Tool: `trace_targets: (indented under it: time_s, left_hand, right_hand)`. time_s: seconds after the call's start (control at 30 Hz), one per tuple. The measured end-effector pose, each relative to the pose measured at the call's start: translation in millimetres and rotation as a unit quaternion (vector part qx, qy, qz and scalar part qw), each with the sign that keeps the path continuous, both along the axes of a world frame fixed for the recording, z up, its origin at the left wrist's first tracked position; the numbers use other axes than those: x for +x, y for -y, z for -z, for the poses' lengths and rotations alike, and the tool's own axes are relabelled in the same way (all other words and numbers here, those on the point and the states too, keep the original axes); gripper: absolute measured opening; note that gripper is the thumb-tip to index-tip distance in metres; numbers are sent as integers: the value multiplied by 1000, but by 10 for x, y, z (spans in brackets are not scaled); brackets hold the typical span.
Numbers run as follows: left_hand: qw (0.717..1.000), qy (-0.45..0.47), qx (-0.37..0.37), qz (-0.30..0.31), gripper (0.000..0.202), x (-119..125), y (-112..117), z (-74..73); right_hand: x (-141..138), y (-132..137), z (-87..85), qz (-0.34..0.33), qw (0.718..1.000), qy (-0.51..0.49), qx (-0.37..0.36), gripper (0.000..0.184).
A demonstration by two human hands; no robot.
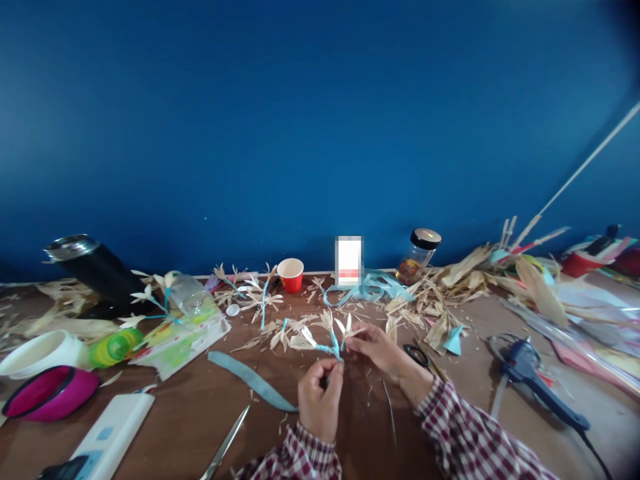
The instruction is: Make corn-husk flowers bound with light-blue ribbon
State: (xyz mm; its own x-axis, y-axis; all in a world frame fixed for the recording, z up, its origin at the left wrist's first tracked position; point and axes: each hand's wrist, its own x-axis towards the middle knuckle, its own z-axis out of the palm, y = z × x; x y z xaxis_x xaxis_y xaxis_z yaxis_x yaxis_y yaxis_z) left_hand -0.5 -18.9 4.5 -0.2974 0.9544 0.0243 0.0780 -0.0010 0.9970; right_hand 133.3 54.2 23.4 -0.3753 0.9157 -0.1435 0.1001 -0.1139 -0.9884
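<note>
Lower centre of frame: left hand (321,398) pinches blue-wrapped stem (336,347); right hand (379,350) pinches husk flower (345,326), which could tear if overpulled.

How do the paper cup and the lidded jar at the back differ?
The paper cup is open-topped; the jar wears a black lid. The cup is red outside, the jar see-through with amber contents. The jar looks taller than the cup. Both stand near the blue wall.
</note>
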Motion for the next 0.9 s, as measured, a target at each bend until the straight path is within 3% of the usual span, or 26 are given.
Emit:
trace_targets:
  time_s: [0.13,0.27,0.47,0.73,0.9]
  left_hand:
    - [1000,-20,2,4,21,-26,-6,30]
    - [999,-28,-5,15,23,-37,-31,61]
    - [999,-19,-27,28,25,-27,-69,91]
    - [997,-43,-50,42,29,-35,-82,106]
    - [997,-28,-67,32,32,2,-83,111]
  right_hand:
    - [-43,152,12,33,977,-168,-124,30]
    - [-90,205,1,50,968,-207,-132,26]
    - [-107,237,-18,70,972,-185,-123,24]
    - [-64,296,4,98,992,-76,-8,17]
    - [-82,297,-15,92,994,-62,-10,17]
